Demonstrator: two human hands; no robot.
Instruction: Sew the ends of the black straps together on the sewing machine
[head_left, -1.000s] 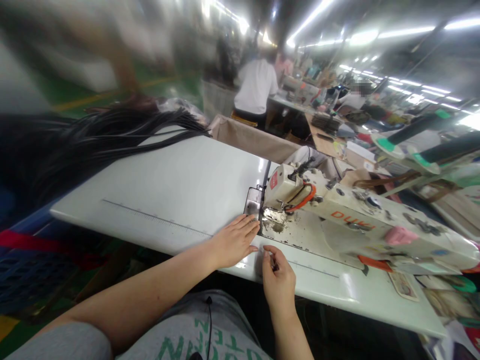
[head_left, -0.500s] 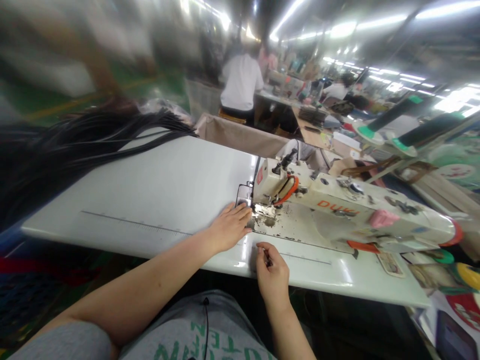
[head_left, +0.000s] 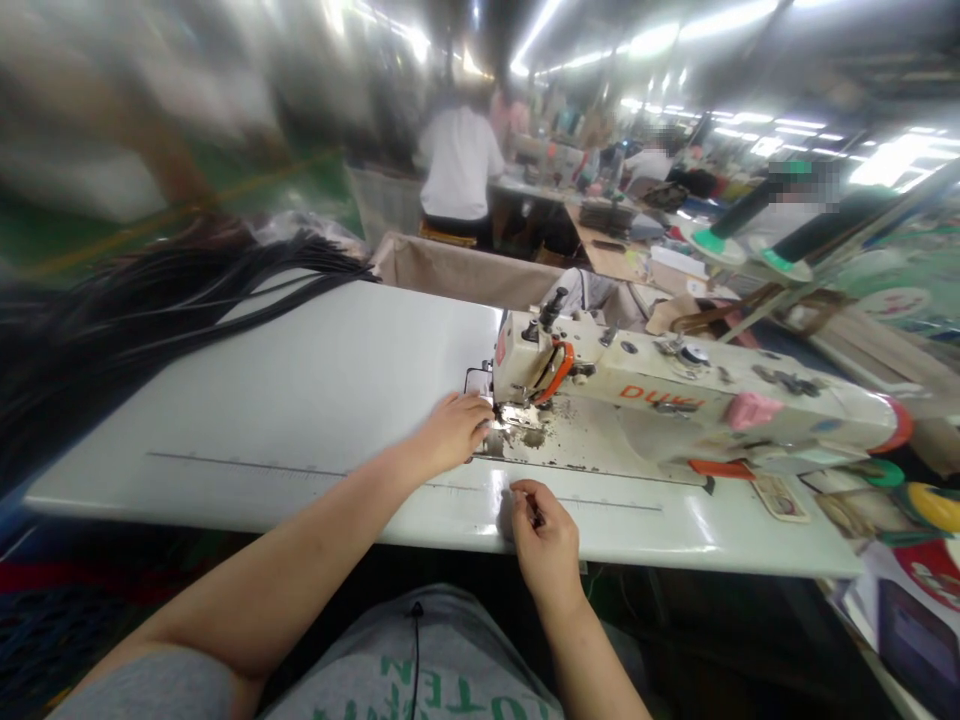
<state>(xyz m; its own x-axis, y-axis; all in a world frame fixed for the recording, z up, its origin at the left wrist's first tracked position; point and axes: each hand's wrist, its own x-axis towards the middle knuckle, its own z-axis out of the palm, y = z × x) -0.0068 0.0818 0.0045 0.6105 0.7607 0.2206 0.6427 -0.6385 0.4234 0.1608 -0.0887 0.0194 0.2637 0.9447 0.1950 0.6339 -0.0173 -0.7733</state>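
Note:
My left hand (head_left: pixel 453 432) rests at the needle end of a white sewing machine (head_left: pixel 592 375) with orange lettering. Its fingers reach over the metal plate, slightly bent and a little apart, and nothing shows in them. The fingertips are close beside the presser foot area, partly covering the plate. Nearer the front edge of the white table (head_left: pixel 337 370), my right hand (head_left: pixel 547 535) is closed, fingers curled in. A small dark thing shows inside that fist, too hidden to name.
Long black strips (head_left: pixel 225 280) lie in a heap at the table's left. Behind the table stands a beige fabric-lined bin (head_left: pixel 465 262). Cones of dark thread (head_left: pixel 817 225) are at right, above a dark tablet-like device (head_left: pixel 919 635). A person in a white shirt (head_left: pixel 457 165) sits farther back.
My left hand's fingers have gone from lying flat on the plate to more bent, and the hand has drawn slightly up. The right hand stays closed in place. The camera view has shifted slightly.

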